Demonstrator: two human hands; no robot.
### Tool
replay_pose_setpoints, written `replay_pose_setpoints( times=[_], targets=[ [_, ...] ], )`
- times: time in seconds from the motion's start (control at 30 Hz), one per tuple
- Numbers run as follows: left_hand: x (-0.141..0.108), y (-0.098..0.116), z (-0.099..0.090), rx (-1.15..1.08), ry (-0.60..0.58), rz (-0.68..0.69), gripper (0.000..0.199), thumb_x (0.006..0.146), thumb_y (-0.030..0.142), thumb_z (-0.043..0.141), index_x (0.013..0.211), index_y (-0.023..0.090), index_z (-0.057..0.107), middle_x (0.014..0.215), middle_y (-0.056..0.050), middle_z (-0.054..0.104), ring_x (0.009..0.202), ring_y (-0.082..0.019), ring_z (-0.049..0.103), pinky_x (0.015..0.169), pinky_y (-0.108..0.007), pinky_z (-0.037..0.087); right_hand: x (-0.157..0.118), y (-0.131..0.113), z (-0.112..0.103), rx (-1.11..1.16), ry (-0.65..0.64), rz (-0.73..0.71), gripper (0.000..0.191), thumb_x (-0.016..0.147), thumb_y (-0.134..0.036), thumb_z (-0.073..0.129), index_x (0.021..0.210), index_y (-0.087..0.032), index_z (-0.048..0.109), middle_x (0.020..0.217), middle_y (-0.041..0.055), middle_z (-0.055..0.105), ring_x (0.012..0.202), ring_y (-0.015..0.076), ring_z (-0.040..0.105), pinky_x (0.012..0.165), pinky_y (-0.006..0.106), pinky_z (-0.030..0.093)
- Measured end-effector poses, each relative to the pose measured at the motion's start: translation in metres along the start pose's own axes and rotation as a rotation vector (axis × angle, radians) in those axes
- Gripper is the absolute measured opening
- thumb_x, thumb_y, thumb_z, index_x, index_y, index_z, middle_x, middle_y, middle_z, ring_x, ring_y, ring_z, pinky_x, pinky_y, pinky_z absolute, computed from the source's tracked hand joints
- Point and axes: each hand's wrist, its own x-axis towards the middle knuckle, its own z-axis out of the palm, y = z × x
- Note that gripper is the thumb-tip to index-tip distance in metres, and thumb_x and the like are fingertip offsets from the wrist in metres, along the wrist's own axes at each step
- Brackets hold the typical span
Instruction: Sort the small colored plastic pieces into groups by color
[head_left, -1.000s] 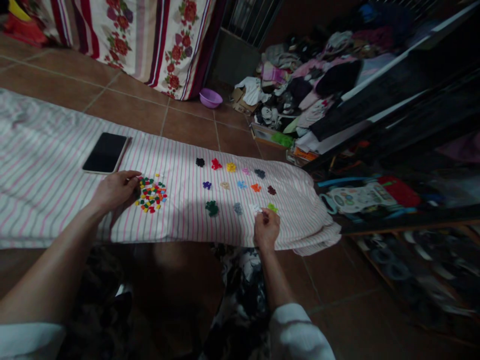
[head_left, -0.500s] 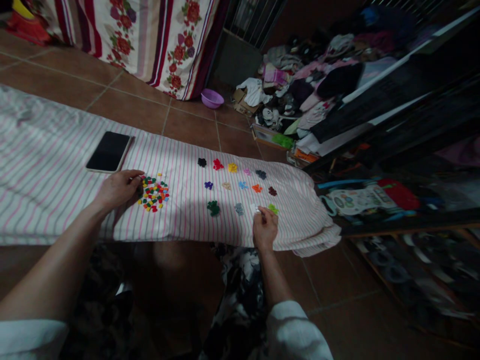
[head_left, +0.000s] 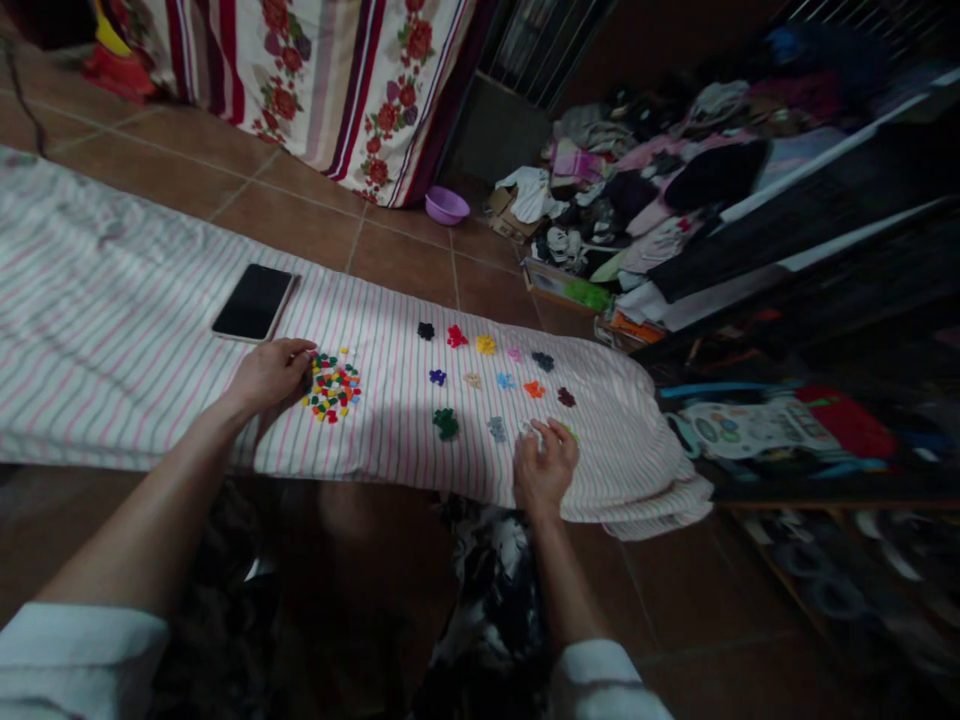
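Observation:
My left hand rests on the striped cloth at the left edge of a mixed heap of small coloured pieces. Its index finger stretches along the heap's upper left side, and nothing shows in its grasp. Over at the right, my right hand hovers with fingers apart at the small white pieces, partly covering them and the lime-green pieces. Close by lie little single-colour piles: grey, dark green, brown, orange and light blue.
Farther back on the cloth are black, red and yellow piles. A tablet or phone lies left of the heap. On the floor beyond stand a purple basin and piled clothes; a shelf is at right.
My right hand's fingers have spread from a pinch at the white pieces. My left hand stays beside the mixed heap. The whole view has shifted, moving the scene slightly right.

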Motion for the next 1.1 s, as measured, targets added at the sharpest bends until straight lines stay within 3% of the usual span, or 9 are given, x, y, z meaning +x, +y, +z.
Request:
replay_pose_setpoints(
  times=[0.2, 0.47, 0.77, 1.1],
  targets=[
    [-0.003, 0.009, -0.005, 0.061, -0.032, -0.027, 0.046, 0.092, 0.033, 0.039, 0.126, 0.020, 0.068, 0.121, -0.008, 0.072, 0.112, -0.025, 0.066, 0.098, -0.033, 0.050, 0.010, -0.048, 0.018, 0.056, -0.154, -0.195, 0.027, 0.093, -0.031, 0.047, 0.103, -0.023, 0.070, 0.119, 0.0129, 0.063, 0.113, 0.0265, 0.056, 0.099, 0.052, 0.045],
    [-0.002, 0.006, -0.002, 0.037, 0.000, -0.007, 0.044, 0.091, 0.032, 0.041, 0.122, 0.022, 0.070, 0.123, -0.006, 0.072, 0.113, -0.023, 0.066, 0.098, -0.031, 0.050, 0.006, -0.117, 0.070, 0.213, -0.465, -0.351, 0.032, 0.092, -0.021, 0.044, 0.109, -0.024, 0.072, 0.119, 0.0103, 0.066, 0.115, 0.0259, 0.056, 0.102, 0.049, 0.046],
    [-0.001, 0.004, -0.002, 0.006, -0.025, 0.006, 0.045, 0.093, 0.032, 0.040, 0.125, 0.018, 0.068, 0.124, -0.010, 0.071, 0.112, -0.025, 0.066, 0.098, -0.033, 0.049, 0.022, -0.179, 0.134, 0.351, -0.660, -0.367, 0.035, 0.090, -0.017, 0.046, 0.113, -0.020, 0.073, 0.110, 0.0099, 0.069, 0.106, 0.0225, 0.062, 0.098, 0.038, 0.050],
    [0.001, 0.001, 0.001, -0.005, -0.017, 0.014, 0.044, 0.092, 0.032, 0.042, 0.125, 0.020, 0.069, 0.121, -0.008, 0.072, 0.107, -0.023, 0.068, 0.097, -0.031, 0.050, 0.038, -0.212, 0.169, 0.216, -0.778, -0.359, 0.022, 0.090, -0.016, 0.055, 0.102, -0.023, 0.073, 0.100, 0.0067, 0.068, 0.097, 0.0216, 0.060, 0.093, 0.035, 0.047]
  ],
)
